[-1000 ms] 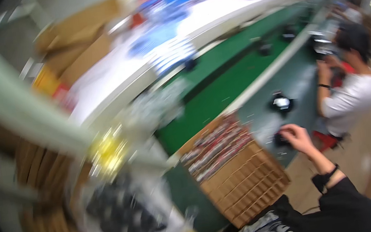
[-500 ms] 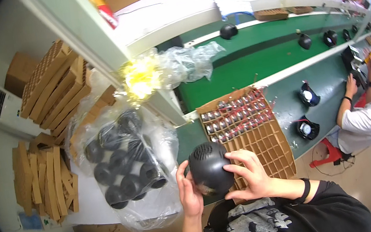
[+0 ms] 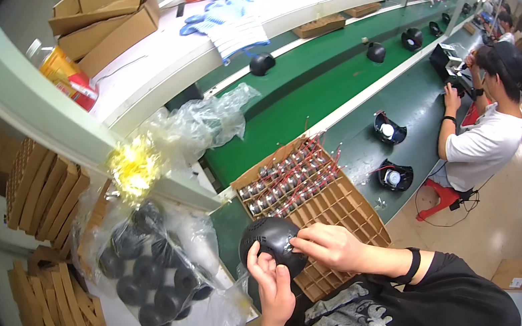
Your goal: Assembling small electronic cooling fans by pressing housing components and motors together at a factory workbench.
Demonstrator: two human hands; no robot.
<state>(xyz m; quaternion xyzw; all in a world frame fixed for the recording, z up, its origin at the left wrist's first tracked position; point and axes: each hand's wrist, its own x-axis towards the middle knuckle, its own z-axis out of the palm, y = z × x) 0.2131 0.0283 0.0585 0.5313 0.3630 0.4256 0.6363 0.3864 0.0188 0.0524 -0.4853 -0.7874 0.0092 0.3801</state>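
Observation:
A rounded black plastic shell [image 3: 260, 236] is held in front of my chest, over the near left edge of the compartment tray. My left hand [image 3: 271, 287] grips it from the near side, thumb and fingers against its surface. My right hand [image 3: 331, 245] is closed in a pinch at the shell's right side; whatever lies between its fingertips is too small to make out. Just beyond, the cardboard tray [image 3: 342, 208] with a grid of cells holds rows of small silvery parts with red wires [image 3: 284, 180] in its far half.
On the left, clear plastic [image 3: 218, 304] covers several black rounded shells [image 3: 145, 268]. Stacked cardboard dividers [image 3: 60, 308] stand farther left. A green conveyor [image 3: 305, 95] runs beyond the bench. Two open black shells [image 3: 396, 175] sit to the right, near a seated co-worker [image 3: 484, 123].
The shell has turned in my hands. My right hand went from spread around it to a pinch at its side. My view has shifted to the right.

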